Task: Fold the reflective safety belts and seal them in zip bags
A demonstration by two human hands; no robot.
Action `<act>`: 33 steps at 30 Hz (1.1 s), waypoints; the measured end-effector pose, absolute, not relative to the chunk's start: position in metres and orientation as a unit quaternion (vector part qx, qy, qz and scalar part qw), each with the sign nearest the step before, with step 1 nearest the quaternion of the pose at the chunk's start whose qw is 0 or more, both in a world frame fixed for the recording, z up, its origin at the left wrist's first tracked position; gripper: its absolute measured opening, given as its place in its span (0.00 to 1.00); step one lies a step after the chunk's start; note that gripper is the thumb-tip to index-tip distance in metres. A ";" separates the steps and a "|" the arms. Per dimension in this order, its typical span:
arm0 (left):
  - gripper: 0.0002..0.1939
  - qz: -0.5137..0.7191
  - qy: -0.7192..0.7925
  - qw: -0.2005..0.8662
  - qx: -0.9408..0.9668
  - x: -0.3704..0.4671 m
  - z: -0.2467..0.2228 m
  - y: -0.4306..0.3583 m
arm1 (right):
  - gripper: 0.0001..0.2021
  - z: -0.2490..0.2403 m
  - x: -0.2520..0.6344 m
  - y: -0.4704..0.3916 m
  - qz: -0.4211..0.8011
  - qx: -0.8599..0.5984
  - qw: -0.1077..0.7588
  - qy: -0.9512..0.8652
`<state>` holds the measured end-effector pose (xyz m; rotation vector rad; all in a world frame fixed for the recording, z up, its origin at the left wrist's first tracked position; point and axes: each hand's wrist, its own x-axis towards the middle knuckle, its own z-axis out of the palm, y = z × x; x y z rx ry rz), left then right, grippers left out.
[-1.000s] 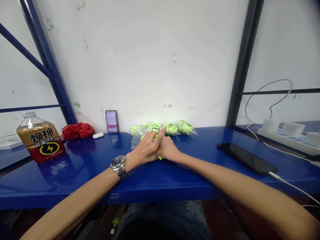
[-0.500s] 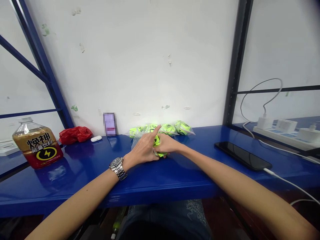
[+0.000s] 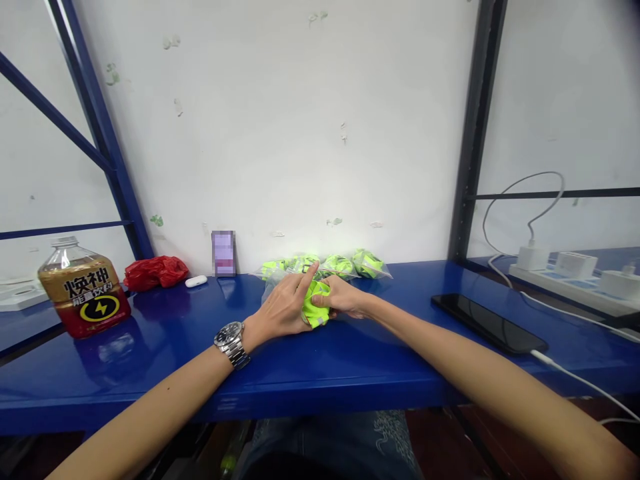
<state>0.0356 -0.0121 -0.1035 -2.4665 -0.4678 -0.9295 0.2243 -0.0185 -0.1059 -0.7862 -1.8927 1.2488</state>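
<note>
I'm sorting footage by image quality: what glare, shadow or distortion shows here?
Head view: the glossy table mirrors the bottle; head view: space beneath the table is in deep shadow, and the upper right corner darkens; head view: the propped phone is pixelated; head view: neon cloth looks very bright.

You have a bright yellow-green cloth bundle [image 3: 318,312], crumpled and rounded with a small pale grey patch low down, between your left hand [image 3: 284,308] and right hand [image 3: 344,297], your right thumb pressing its face. A clear plastic bag [image 3: 271,285], wrinkled, shows behind your left hand. Beyond, similar bagged bundles [image 3: 369,263] lie in a row on the worktop [image 3: 200,347], near the wall [image 3: 280,133].
</note>
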 end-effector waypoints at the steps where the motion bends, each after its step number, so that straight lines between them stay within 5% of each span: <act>1: 0.55 -0.334 -0.172 0.238 -0.896 0.037 -0.103 -0.014 | 0.24 -0.108 0.222 -0.019 0.473 -0.309 0.372 -0.737; 16: 0.55 -0.300 -0.183 0.260 -0.899 0.057 -0.100 -0.029 | 0.10 -0.106 0.197 -0.023 0.106 -0.593 0.384 -0.699; 23: 0.56 -0.342 -0.148 0.240 -0.896 0.045 -0.088 -0.024 | 0.18 -0.102 0.206 -0.014 0.247 -0.442 0.428 -0.749; 29: 0.66 -0.322 -0.191 0.180 -0.910 0.020 -0.081 -0.010 | 0.22 -0.095 0.224 -0.017 0.383 -0.380 0.410 -0.735; 33: 0.60 -0.267 -0.251 0.166 -0.916 0.011 -0.086 0.000 | 0.23 -0.096 0.230 -0.017 0.452 -0.328 0.398 -0.728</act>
